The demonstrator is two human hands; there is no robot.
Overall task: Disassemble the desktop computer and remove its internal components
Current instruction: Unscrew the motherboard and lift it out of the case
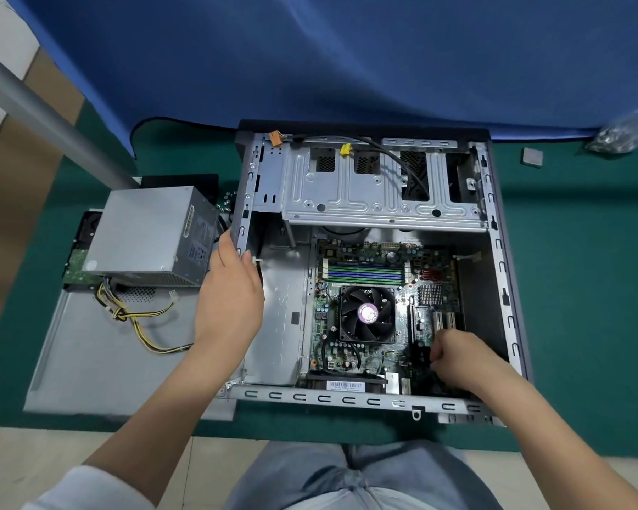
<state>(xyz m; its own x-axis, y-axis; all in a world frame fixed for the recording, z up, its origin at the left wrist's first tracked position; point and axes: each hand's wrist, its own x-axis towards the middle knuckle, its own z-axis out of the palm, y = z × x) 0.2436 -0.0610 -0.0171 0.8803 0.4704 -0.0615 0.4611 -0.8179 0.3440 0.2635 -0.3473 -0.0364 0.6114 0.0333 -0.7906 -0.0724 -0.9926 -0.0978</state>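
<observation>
1. The open computer case (pixel 501 259) is laid flat on the green table (pixel 586 288).
2. The power box (pixel 144 233) is set just left of the left hand (pixel 229 300).
3. The case's left wall is touched by the left hand's straight fingers.
4. The right hand (pixel 457 358) is curled inside the case, just right of the fan (pixel 367 314); whether something is pinched cannot be told.

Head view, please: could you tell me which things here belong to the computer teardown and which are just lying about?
Part of the job:
- computer case, open, left hand on its left wall
- motherboard with cooler fan
- right hand, fingers curled at the board's lower right
- power supply, already out, left of the case

Lying about:
- blue cloth
- small grey square
- plastic bag, blurred
</observation>
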